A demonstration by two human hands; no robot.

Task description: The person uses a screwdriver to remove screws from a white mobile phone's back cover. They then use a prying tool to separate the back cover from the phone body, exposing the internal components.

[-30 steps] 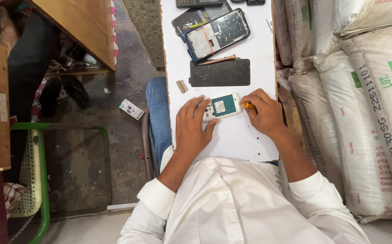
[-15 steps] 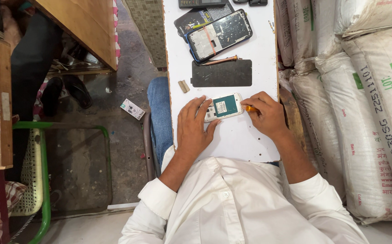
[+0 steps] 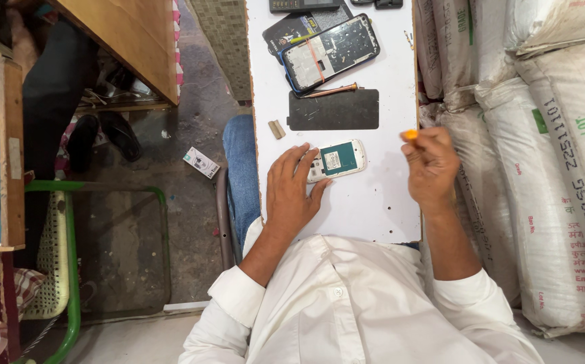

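Evidently mid-repair, the left hand (image 3: 292,195) pins the opened small phone (image 3: 336,160) flat on the desk (image 3: 373,209) while, well right of that grip, the right hand (image 3: 433,165) pinches an orange-tipped tool (image 3: 410,135), which must next meet the phone.

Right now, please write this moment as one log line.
left hand: steadies small opened phone | right hand: holds orange-tipped tool, apart from phone | surface: white board

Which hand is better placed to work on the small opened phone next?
Probably the right hand: it holds an orange-handled tool beside the small opened phone, while the left hand is occupied, its fingers resting on the phone.
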